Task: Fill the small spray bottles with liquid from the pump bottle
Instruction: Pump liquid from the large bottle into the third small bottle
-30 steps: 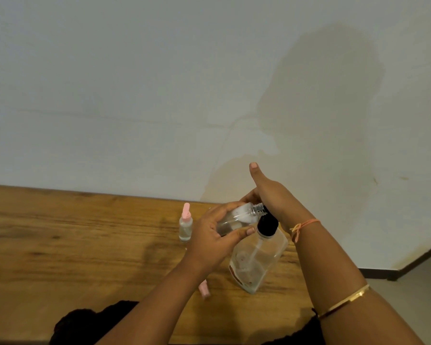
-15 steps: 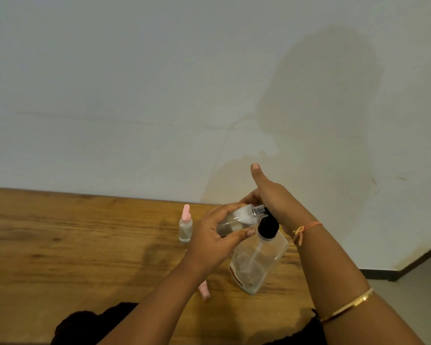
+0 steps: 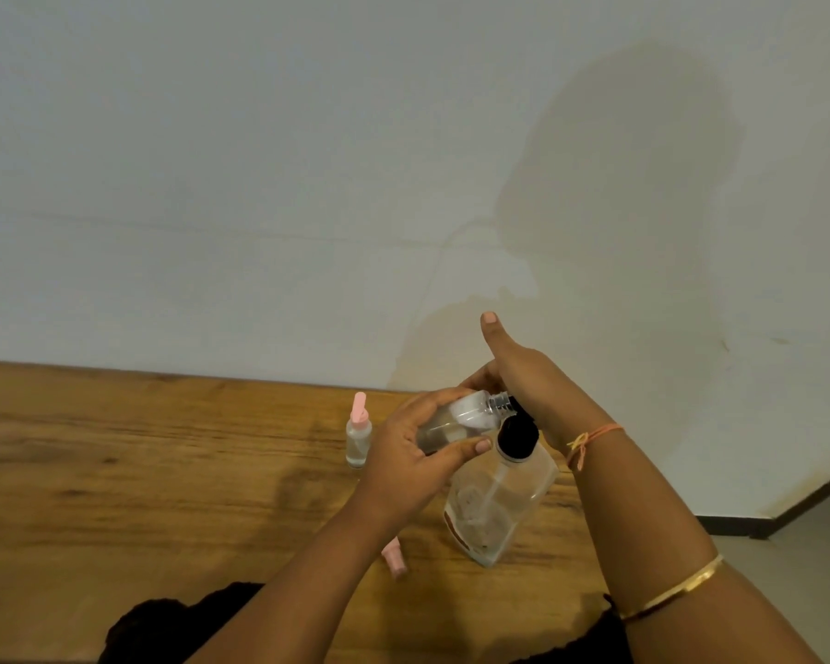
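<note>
A clear pump bottle with a black pump head stands on the wooden table, holding only a little liquid. My left hand grips a small uncapped clear spray bottle, tilted on its side with its threaded neck at the pump's spout. My right hand rests over the pump head, thumb raised; its fingers are hidden behind the bottles. A second small spray bottle with a pink spray top stands upright to the left. A pink cap lies on the table under my left forearm.
A plain white wall rises right behind the table's far edge. To the right the table ends and a floor with a dark skirting board shows. Dark clothing is at the near edge.
Both hands and the bottles keep nearly the same pose; the small bottle stays at the pump spout with only a slight shift.
</note>
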A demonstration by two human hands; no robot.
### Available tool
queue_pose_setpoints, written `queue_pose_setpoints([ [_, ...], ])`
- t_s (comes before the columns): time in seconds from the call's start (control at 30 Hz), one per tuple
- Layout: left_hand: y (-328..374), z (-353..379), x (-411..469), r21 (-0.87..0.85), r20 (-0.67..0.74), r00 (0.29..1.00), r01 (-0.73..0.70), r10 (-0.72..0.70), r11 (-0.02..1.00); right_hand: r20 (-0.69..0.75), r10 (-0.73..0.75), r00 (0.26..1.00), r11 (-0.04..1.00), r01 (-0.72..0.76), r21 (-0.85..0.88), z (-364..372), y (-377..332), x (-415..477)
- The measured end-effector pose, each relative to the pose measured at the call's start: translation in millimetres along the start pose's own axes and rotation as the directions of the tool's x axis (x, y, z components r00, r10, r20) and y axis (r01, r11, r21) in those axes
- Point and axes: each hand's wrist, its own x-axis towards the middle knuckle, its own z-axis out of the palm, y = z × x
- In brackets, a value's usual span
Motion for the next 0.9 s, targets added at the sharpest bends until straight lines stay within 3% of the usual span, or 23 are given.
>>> queue_pose_setpoints([
  [0.9,-2.8,2.1,-2.8,-0.023,0.005,0.999,0.035,-0.035,0.999,0.012,0.010,1.000,0.999,-0.010,-0.035,1.6,-0.3,-2.5],
])
